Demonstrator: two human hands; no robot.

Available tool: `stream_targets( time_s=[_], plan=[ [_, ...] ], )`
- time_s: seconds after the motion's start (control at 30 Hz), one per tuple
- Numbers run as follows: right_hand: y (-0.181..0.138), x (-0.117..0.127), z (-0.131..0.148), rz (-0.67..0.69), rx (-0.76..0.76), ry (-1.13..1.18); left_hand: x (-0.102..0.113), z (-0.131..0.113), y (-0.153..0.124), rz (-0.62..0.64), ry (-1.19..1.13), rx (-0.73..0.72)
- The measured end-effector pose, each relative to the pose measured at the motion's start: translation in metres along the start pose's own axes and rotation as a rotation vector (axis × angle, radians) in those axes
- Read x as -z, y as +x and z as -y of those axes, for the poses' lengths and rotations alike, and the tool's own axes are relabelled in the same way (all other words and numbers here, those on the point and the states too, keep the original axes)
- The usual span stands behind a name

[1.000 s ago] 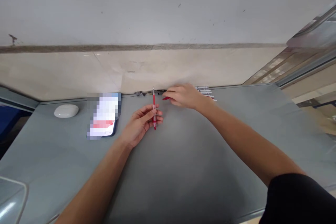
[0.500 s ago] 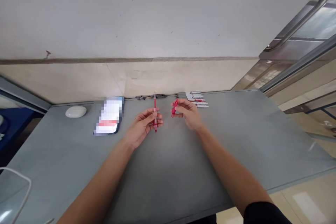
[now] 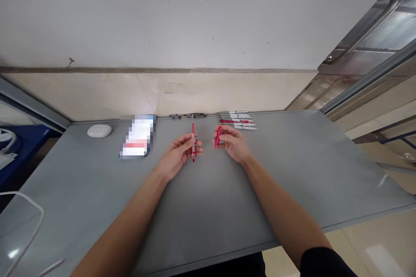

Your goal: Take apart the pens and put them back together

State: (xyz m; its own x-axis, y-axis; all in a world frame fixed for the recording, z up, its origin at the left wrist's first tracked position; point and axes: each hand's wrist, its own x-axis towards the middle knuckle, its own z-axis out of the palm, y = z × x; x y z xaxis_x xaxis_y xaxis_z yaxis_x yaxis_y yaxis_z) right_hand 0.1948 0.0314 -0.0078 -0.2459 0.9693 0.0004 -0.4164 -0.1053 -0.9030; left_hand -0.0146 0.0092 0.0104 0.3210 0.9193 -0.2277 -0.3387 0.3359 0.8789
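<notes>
Upright in my left hand [image 3: 177,158] is a slim pen [image 3: 193,147] with a clear barrel and red ink inside; its point faces the wall and its red end faces me. My left thumb presses it against the fingers. A short pinkish-red piece that looks like a pen cap [image 3: 218,137] is pinched in my right hand [image 3: 235,145], slightly tilted. A small gap separates the two hands, both held above the grey table [image 3: 208,207].
Behind my right hand lies a row of several white-and-grey pens [image 3: 238,114] with a red one [image 3: 234,121] among them. Dark pens [image 3: 186,116] lie along the wall edge. To the left are a lit phone [image 3: 138,138], a white oval case [image 3: 99,130] and a white cable [image 3: 40,220].
My right hand has turned the red cap a little, so more of its length shows. The left hand keeps its hold on the pen. The view has shifted slightly.
</notes>
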Motion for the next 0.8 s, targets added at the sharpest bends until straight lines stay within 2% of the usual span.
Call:
stream_targets(
  time_s=[0.23,0.5,0.63,0.8],
  plan=[
    [0.0,-0.003,0.0,0.005,0.032,-0.009,0.0,-0.008,0.004,0.007,0.09,0.002],
    [0.005,-0.007,0.002,-0.161,0.122,0.019,0.006,-0.018,0.021,0.038,0.492,-0.02],
    [0.005,-0.007,0.005,-0.231,0.176,0.051,0.004,-0.023,0.025,0.106,0.738,-0.064],
    [0.007,-0.004,0.009,-0.353,0.26,0.103,0.0,-0.031,0.026,0.192,0.884,-0.067]
  ],
)
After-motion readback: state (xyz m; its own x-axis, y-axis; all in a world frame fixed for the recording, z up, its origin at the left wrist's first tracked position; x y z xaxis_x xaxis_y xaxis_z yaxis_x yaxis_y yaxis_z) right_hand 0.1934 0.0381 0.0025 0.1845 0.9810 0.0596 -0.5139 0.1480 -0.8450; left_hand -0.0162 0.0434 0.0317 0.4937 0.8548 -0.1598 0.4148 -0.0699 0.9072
